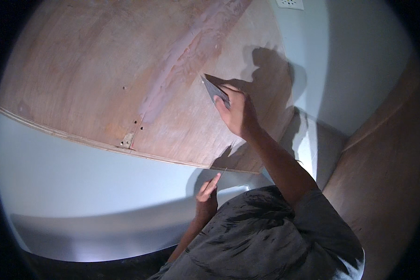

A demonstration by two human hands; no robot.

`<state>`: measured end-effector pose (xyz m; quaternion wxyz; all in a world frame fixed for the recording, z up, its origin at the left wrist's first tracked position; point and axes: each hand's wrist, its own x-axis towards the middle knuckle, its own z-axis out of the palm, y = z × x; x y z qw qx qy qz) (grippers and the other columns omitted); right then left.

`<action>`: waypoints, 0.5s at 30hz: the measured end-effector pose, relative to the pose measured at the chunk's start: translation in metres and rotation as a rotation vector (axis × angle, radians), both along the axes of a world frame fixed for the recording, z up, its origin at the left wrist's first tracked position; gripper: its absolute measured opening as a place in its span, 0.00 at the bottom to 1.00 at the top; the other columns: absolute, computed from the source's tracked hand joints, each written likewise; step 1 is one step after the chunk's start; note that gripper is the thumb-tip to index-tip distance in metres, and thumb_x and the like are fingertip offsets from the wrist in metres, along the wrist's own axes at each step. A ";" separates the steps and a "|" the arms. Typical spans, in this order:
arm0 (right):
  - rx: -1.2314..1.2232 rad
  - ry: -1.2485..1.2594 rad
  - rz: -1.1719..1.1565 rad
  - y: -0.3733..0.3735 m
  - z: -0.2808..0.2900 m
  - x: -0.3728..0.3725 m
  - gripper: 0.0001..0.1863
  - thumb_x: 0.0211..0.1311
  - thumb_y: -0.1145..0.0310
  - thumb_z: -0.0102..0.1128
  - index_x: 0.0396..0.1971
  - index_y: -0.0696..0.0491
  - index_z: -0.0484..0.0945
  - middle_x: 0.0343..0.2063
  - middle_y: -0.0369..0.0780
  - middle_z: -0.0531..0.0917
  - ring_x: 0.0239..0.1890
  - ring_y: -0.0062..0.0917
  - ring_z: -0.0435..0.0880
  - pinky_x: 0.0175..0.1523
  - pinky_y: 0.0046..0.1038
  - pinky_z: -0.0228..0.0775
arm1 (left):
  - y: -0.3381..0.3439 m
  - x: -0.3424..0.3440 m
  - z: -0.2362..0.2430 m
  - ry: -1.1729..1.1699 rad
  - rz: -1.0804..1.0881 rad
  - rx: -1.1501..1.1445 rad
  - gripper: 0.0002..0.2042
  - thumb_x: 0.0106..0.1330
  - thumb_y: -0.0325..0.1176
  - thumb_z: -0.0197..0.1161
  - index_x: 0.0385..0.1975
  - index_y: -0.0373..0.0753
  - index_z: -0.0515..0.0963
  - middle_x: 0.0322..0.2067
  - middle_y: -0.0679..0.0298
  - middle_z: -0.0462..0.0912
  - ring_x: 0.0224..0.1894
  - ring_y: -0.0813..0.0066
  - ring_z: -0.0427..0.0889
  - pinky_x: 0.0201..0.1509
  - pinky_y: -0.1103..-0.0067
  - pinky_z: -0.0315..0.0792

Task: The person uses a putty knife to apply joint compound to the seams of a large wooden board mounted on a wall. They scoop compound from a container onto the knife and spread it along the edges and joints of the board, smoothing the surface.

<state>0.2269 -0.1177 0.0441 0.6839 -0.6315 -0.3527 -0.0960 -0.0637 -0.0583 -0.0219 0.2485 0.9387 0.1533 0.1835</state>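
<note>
Right hand [236,109] clamps the scraper [214,91] beside the pink filler [170,67] on the plywood panel [79,70]; left hand [207,195], below its lower edge: grip unclear. Even pressure, low blade angle should smooth best.

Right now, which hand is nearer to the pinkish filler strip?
Right: the right hand is to the right of the filler strip, gripping a grey scraper; the left hand is farther off, below the plywood panel's edge in view.
</note>
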 end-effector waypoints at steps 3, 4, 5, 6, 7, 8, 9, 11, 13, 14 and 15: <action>0.019 -0.058 -0.080 0.012 0.007 0.001 0.11 0.63 0.74 0.59 0.42 0.62 0.79 0.37 0.51 0.83 0.43 0.48 0.83 0.48 0.41 0.76 | 0.007 -0.009 0.002 0.013 -0.007 -0.015 0.21 0.71 0.17 0.54 0.62 0.40 0.77 0.44 0.48 0.83 0.41 0.56 0.83 0.48 0.71 0.77; 0.016 -0.073 -0.113 0.014 0.008 0.000 0.11 0.62 0.75 0.59 0.43 0.62 0.79 0.38 0.51 0.83 0.44 0.48 0.83 0.49 0.41 0.76 | 0.009 -0.012 0.003 0.024 0.005 -0.022 0.21 0.70 0.17 0.54 0.62 0.41 0.77 0.44 0.48 0.83 0.40 0.56 0.83 0.47 0.71 0.77; 0.010 -0.069 -0.109 0.014 0.008 -0.001 0.12 0.62 0.75 0.59 0.44 0.62 0.79 0.39 0.50 0.83 0.44 0.48 0.83 0.49 0.42 0.76 | 0.011 -0.015 0.002 0.035 -0.002 0.003 0.21 0.71 0.17 0.54 0.62 0.41 0.77 0.43 0.48 0.83 0.40 0.56 0.82 0.46 0.71 0.77; 0.005 -0.065 -0.106 0.013 0.010 -0.002 0.14 0.62 0.75 0.58 0.46 0.62 0.79 0.40 0.50 0.83 0.44 0.48 0.83 0.50 0.42 0.76 | 0.012 -0.017 0.002 0.045 -0.011 0.029 0.21 0.71 0.17 0.54 0.62 0.41 0.77 0.42 0.48 0.83 0.39 0.56 0.82 0.46 0.71 0.76; 0.000 -0.061 -0.102 0.013 0.010 -0.004 0.15 0.61 0.75 0.58 0.48 0.63 0.79 0.41 0.50 0.82 0.45 0.48 0.83 0.50 0.42 0.76 | 0.014 -0.019 0.002 0.056 -0.017 0.055 0.21 0.71 0.17 0.54 0.62 0.41 0.76 0.42 0.48 0.82 0.38 0.56 0.82 0.45 0.70 0.76; 0.010 -0.064 -0.120 0.016 0.009 -0.006 0.17 0.61 0.74 0.59 0.49 0.62 0.79 0.43 0.50 0.82 0.45 0.47 0.83 0.50 0.42 0.76 | 0.015 -0.019 0.004 0.060 -0.010 0.045 0.21 0.71 0.18 0.54 0.63 0.41 0.76 0.42 0.48 0.82 0.39 0.56 0.82 0.45 0.70 0.76; 0.019 -0.066 -0.140 0.021 0.007 -0.009 0.19 0.61 0.74 0.60 0.51 0.62 0.78 0.45 0.50 0.82 0.45 0.47 0.83 0.51 0.41 0.77 | 0.016 -0.018 0.005 0.063 -0.004 0.035 0.21 0.71 0.18 0.54 0.63 0.41 0.76 0.42 0.48 0.82 0.39 0.56 0.82 0.45 0.70 0.77; -0.040 -0.044 -0.175 0.031 0.007 -0.021 0.22 0.60 0.73 0.62 0.55 0.61 0.77 0.48 0.49 0.80 0.46 0.46 0.84 0.52 0.40 0.77 | 0.018 -0.017 0.003 0.078 0.003 0.026 0.21 0.71 0.19 0.55 0.63 0.41 0.76 0.42 0.48 0.83 0.40 0.55 0.83 0.45 0.70 0.77; -0.160 0.009 -0.217 0.041 0.015 -0.038 0.27 0.59 0.72 0.65 0.60 0.59 0.74 0.51 0.48 0.78 0.47 0.45 0.83 0.52 0.39 0.77 | 0.023 -0.016 0.002 0.101 -0.007 0.047 0.21 0.71 0.19 0.56 0.63 0.42 0.76 0.42 0.49 0.83 0.40 0.54 0.83 0.45 0.70 0.77; -0.235 0.068 -0.194 0.045 0.019 -0.041 0.30 0.56 0.71 0.67 0.61 0.59 0.74 0.51 0.46 0.78 0.49 0.44 0.83 0.55 0.39 0.77 | 0.025 -0.014 0.003 0.101 -0.023 0.052 0.21 0.71 0.19 0.56 0.63 0.42 0.76 0.42 0.49 0.83 0.41 0.54 0.84 0.45 0.70 0.77; -0.233 0.022 -0.224 0.048 0.018 -0.044 0.31 0.55 0.72 0.67 0.61 0.59 0.73 0.50 0.46 0.78 0.49 0.44 0.83 0.55 0.39 0.76 | 0.026 -0.012 0.003 0.102 -0.039 0.057 0.21 0.71 0.19 0.56 0.63 0.42 0.76 0.42 0.49 0.83 0.41 0.54 0.84 0.45 0.70 0.77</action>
